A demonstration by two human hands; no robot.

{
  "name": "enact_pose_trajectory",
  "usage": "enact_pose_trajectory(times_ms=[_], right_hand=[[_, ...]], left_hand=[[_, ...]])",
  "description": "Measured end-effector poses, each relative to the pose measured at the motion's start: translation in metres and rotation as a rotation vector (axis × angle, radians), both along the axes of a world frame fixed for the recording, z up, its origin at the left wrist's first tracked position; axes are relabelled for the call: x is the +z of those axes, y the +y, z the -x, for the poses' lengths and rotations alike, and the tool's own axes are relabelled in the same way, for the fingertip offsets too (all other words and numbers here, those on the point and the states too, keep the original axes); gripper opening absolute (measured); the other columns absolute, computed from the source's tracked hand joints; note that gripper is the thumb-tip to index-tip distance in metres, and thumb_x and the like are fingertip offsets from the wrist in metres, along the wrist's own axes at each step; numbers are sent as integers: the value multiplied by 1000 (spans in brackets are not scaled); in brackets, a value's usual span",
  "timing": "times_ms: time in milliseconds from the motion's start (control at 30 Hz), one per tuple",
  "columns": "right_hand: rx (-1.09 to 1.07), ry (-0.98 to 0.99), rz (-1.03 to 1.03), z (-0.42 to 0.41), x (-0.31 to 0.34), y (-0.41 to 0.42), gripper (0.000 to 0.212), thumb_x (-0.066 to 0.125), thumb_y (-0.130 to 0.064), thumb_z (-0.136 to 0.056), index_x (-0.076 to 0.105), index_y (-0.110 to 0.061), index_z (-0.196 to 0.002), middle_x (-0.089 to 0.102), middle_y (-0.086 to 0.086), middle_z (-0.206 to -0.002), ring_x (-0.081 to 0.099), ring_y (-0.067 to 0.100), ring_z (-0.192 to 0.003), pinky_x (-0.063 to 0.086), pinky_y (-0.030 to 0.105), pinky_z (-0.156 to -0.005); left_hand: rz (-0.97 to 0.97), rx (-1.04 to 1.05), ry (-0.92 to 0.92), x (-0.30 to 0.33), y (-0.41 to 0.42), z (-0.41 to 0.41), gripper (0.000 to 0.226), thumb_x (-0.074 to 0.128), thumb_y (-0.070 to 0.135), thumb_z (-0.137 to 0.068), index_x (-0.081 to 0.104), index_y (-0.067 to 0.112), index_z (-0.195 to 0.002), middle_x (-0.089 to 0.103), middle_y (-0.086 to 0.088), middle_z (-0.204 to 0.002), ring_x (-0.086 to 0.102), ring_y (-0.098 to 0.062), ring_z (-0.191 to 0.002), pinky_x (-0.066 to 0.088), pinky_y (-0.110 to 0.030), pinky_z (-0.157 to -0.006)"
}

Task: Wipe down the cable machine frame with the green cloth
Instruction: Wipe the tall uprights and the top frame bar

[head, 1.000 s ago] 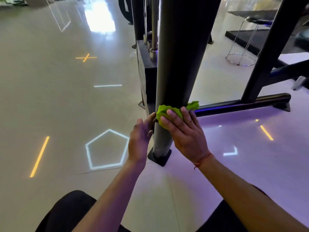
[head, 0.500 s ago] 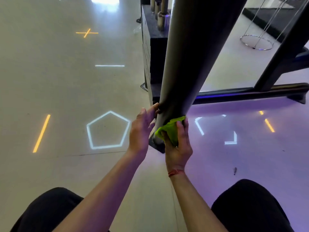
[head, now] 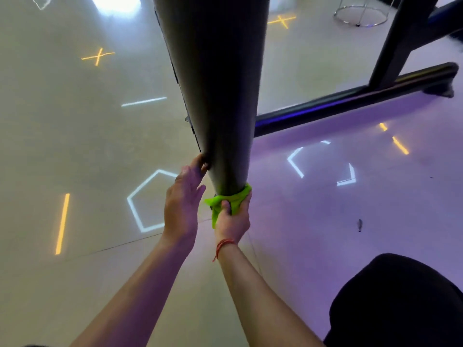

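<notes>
**Green cloth held at the foot of the machine's upright post**

A dark upright post (head: 215,96) of the cable machine frame fills the middle of the view, seen from above. Its long axis runs from the top edge down toward the floor, narrowing with distance, and its lower end sits just above the two hands.

The right hand (head: 233,219) grips a bright green cloth (head: 226,201) and presses it against the bottom of the post. Its fingers curl round the bunched fabric, with the thumb on the near side. The cloth wraps part of the way round the post's base, and a loose end hangs down to the left of the hand. A red string bracelet (head: 224,244) circles the right wrist.

The left hand (head: 184,204) lies flat against the post's left side, a little higher than the cloth, with its fingers straight and close together, fingertips on the post's edge. It holds nothing.

A dark base bar (head: 350,98) runs along the floor from behind the post out to the right, and a slanted dark strut (head: 398,43) rises from it. A chrome ring (head: 360,15) stands on the floor at the top right. The pale glossy floor (head: 75,146) carries lit markings: a white pentagon outline (head: 140,204) left of the hands, yellow lines and crosses. The post hides whatever lies directly behind it. A dark clothed knee (head: 395,304) fills the lower right corner.
</notes>
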State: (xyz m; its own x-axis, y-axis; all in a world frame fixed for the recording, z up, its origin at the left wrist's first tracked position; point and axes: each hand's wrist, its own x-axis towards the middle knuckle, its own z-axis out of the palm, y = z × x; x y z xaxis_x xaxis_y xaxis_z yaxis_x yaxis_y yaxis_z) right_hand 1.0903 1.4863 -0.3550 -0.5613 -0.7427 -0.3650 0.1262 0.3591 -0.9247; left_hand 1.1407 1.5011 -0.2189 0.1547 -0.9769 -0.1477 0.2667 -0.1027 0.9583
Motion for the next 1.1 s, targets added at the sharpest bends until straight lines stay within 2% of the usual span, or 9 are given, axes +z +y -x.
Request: enact_pose_trajectory(times_ms=[167,267,367,600,733,833,933,1000,1100], right_hand=[[-23,-56,113,-7,-8,16,75,64,-17,-98,24,-34,-159,65,-17,-119,63,1,-99,42,4,-86],[36,-77,10,-7,-33,12,69,60,-26,-101,24,-37,-158,68,-8,-124,65,14,-109,41,12,-86],[84,-206,-154,11,-62,-9,65,58,-24,-100,29,-34,-158,62,4,-137,58,28,-126,39,23,-100],[-175,-330,-17,6,-74,-8,58,72,-19,-92,52,-28,-146,60,-12,-130,53,6,-112,39,15,-98],[-130,-510,-193,10,-109,-27,55,75,-22,-89,58,-32,-141,69,-2,-126,64,24,-113,48,37,-105],[-293,-784,-86,-1,-118,-37,60,69,-8,-87,59,-43,-136,76,6,-111,70,29,-92,56,42,-82],[-456,-891,60,-18,-89,-31,60,72,-2,-87,63,-41,-131,77,-9,-106,72,26,-101,57,45,-91],[-536,-962,73,-24,-71,-26,57,69,1,-90,61,-30,-137,76,-3,-110,73,25,-99,57,44,-94],[-504,-1100,-6,-9,-60,-29,45,49,2,-102,51,-24,-139,75,-6,-76,68,13,-60,57,43,-79]], left_hand=[[-72,-16,-43,-28,-1,6,47,28,37,-108,56,19,-141,63,10,-138,53,-8,-133,27,-38,-120],[-140,-28,-49,-43,0,9,49,24,37,-108,55,20,-142,63,12,-137,55,-10,-131,29,-36,-118],[-179,-15,-53,-56,-2,11,50,26,38,-107,55,19,-142,64,10,-137,55,-12,-130,32,-35,-116],[-226,41,-28,-75,-11,16,50,27,38,-107,56,16,-141,66,7,-134,59,-12,-126,38,-29,-104],[-262,74,-41,-87,-10,16,51,27,39,-107,58,13,-139,67,3,-133,59,-15,-126,36,-33,-111],[-262,103,-46,-92,-15,15,51,28,39,-107,61,10,-134,69,-1,-130,62,-16,-124,36,-33,-112],[-261,138,-44,-93,-19,12,51,30,39,-107,64,7,-128,71,-7,-125,65,-18,-120,39,-34,-112],[-267,159,-45,-92,-19,11,51,31,40,-106,67,7,-122,72,-10,-123,66,-19,-118,42,-35,-111],[-269,153,-77,-92,-18,8,48,33,42,-106,69,11,-113,73,-9,-119,68,-19,-115,44,-33,-107]])
